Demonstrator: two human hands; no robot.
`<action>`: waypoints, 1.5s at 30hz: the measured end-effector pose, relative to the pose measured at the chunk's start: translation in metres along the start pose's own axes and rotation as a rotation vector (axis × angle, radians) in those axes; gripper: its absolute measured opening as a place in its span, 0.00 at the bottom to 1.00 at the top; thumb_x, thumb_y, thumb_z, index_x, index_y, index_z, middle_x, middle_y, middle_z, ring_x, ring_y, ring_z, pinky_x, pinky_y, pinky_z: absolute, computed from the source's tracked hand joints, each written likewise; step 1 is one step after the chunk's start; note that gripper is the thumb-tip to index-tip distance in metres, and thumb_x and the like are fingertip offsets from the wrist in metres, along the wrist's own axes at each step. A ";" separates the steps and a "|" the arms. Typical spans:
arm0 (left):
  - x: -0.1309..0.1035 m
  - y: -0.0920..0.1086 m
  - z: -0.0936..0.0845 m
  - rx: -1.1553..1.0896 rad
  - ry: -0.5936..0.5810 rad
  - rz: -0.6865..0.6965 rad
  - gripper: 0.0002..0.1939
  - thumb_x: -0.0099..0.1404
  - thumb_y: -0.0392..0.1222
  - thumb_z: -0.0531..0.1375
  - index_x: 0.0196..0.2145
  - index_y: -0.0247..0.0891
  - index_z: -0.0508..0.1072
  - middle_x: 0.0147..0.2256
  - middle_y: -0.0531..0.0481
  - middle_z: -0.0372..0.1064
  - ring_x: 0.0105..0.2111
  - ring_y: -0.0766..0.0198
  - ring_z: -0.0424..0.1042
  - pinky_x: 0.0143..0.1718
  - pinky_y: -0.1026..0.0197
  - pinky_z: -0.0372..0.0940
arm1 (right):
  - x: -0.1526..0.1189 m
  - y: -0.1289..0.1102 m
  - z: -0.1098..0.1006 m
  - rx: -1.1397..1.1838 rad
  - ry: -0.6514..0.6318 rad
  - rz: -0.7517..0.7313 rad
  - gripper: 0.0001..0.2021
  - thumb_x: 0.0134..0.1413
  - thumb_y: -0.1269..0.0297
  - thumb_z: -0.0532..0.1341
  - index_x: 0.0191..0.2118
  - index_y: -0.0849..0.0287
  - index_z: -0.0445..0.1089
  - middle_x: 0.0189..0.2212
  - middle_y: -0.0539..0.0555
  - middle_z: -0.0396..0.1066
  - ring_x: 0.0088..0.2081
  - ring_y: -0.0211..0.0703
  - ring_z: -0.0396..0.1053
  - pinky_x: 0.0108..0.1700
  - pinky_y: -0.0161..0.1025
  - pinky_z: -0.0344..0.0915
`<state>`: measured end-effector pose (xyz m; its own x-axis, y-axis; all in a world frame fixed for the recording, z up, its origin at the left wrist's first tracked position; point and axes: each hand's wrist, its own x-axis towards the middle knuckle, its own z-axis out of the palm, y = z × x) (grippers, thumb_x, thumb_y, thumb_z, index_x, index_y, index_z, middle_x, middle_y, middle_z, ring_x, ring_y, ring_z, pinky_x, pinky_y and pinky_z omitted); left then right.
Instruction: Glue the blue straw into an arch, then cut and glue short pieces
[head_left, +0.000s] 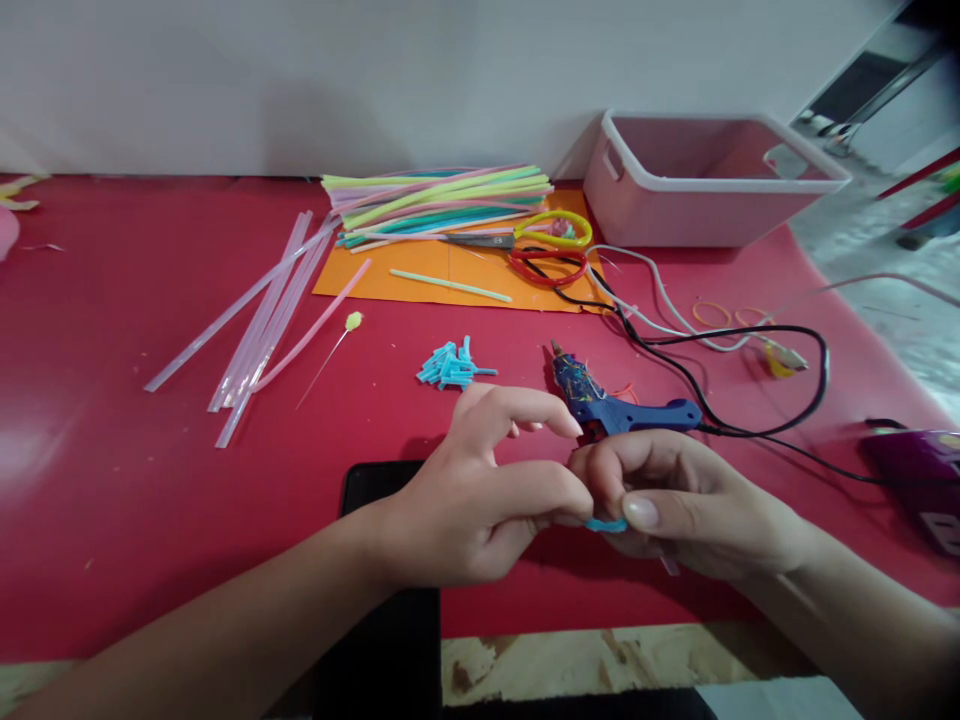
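My right hand [697,505] is closed, its thumb and fingers pinching a short light-blue pipe cleaner piece [606,525]. My left hand [480,490] meets it from the left, with index finger and thumb curved apart. Its thumb tip is beside the blue piece's left end; whether it presses on the piece is hard to see. Just beyond both hands lies a blue hot glue gun [600,400] with glue strings on its nozzle end. A small pile of cut light-blue pieces [450,365] sits beyond my left hand. Under my left wrist is a black flat object [382,482].
Behind lie bundled pipe cleaners [450,205] and scissors [525,240] on orange paper [360,283]. Clear glue sticks [262,320] and a yellow-tipped pin [353,321] are left. A pink bin [675,215], looping cables [821,370] and a purple object [915,480] are right.
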<state>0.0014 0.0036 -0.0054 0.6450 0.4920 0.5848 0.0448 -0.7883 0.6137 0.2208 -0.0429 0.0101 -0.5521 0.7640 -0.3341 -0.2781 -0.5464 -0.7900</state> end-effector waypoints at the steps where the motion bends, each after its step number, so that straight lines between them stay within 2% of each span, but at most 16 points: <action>1: 0.001 0.000 0.000 0.003 0.010 -0.002 0.08 0.66 0.29 0.59 0.36 0.42 0.73 0.50 0.47 0.63 0.51 0.62 0.66 0.55 0.54 0.62 | 0.000 -0.001 0.000 -0.010 0.021 -0.009 0.15 0.52 0.57 0.71 0.29 0.63 0.70 0.21 0.47 0.62 0.20 0.28 0.54 0.20 0.28 0.49; 3: 0.002 0.000 -0.002 0.001 0.044 -0.017 0.03 0.68 0.35 0.60 0.40 0.40 0.73 0.48 0.46 0.65 0.50 0.61 0.67 0.56 0.54 0.62 | 0.000 -0.003 -0.001 -0.038 0.091 -0.033 0.15 0.51 0.56 0.71 0.29 0.62 0.70 0.20 0.47 0.62 0.20 0.28 0.54 0.21 0.28 0.49; 7: 0.003 0.001 -0.003 -0.033 0.068 -0.067 0.10 0.69 0.40 0.60 0.47 0.38 0.71 0.47 0.43 0.65 0.48 0.58 0.67 0.54 0.51 0.65 | 0.001 -0.007 0.000 -0.101 0.220 -0.073 0.15 0.49 0.56 0.72 0.27 0.62 0.71 0.20 0.47 0.62 0.21 0.30 0.56 0.22 0.30 0.51; 12: 0.005 0.001 0.001 -0.047 0.076 -0.061 0.10 0.65 0.43 0.66 0.41 0.37 0.74 0.46 0.44 0.66 0.44 0.60 0.68 0.49 0.55 0.66 | 0.003 -0.004 0.003 -0.201 0.241 -0.075 0.16 0.50 0.54 0.72 0.26 0.61 0.71 0.20 0.46 0.60 0.21 0.29 0.51 0.22 0.31 0.47; 15: 0.007 0.000 0.004 -0.058 0.087 -0.063 0.06 0.64 0.40 0.67 0.37 0.37 0.74 0.44 0.45 0.66 0.43 0.61 0.68 0.49 0.55 0.65 | 0.002 -0.002 0.002 -0.278 0.248 -0.090 0.16 0.50 0.54 0.72 0.27 0.61 0.72 0.22 0.48 0.63 0.24 0.32 0.54 0.25 0.32 0.50; 21: 0.007 0.003 0.000 -0.135 0.060 -0.128 0.02 0.63 0.36 0.66 0.33 0.39 0.76 0.46 0.44 0.65 0.46 0.59 0.68 0.50 0.54 0.66 | 0.001 -0.002 0.000 -0.287 0.156 -0.121 0.12 0.54 0.57 0.70 0.28 0.60 0.73 0.25 0.49 0.65 0.26 0.33 0.57 0.27 0.32 0.52; 26: 0.007 0.002 -0.001 -0.205 0.062 -0.178 0.02 0.63 0.36 0.67 0.33 0.38 0.77 0.48 0.44 0.62 0.49 0.59 0.67 0.53 0.54 0.66 | 0.001 -0.002 0.000 -0.127 0.105 -0.100 0.14 0.53 0.56 0.70 0.29 0.61 0.72 0.24 0.48 0.62 0.23 0.31 0.54 0.23 0.31 0.50; 31: 0.007 0.000 0.000 -0.225 0.068 -0.197 0.02 0.63 0.38 0.67 0.32 0.40 0.77 0.48 0.44 0.62 0.49 0.58 0.67 0.52 0.53 0.66 | 0.001 -0.002 0.000 -0.025 0.104 -0.030 0.15 0.51 0.56 0.72 0.29 0.62 0.70 0.22 0.49 0.64 0.22 0.31 0.56 0.23 0.30 0.50; 37: 0.006 0.001 -0.001 -0.223 0.034 -0.186 0.03 0.63 0.38 0.67 0.32 0.40 0.77 0.50 0.44 0.61 0.51 0.58 0.66 0.52 0.54 0.66 | 0.003 0.000 0.002 0.124 -0.044 0.015 0.12 0.54 0.60 0.70 0.31 0.64 0.71 0.22 0.48 0.64 0.21 0.30 0.55 0.23 0.31 0.50; 45: 0.007 -0.003 0.000 -0.210 0.039 -0.127 0.02 0.63 0.37 0.67 0.32 0.41 0.78 0.50 0.44 0.64 0.50 0.58 0.67 0.52 0.54 0.66 | 0.004 -0.001 -0.001 0.051 -0.002 -0.053 0.13 0.53 0.60 0.71 0.28 0.62 0.69 0.22 0.47 0.61 0.21 0.29 0.53 0.21 0.29 0.47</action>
<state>0.0059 0.0092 -0.0038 0.6141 0.5993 0.5135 -0.0388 -0.6270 0.7780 0.2201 -0.0387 0.0090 -0.5367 0.7919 -0.2914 -0.3464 -0.5217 -0.7796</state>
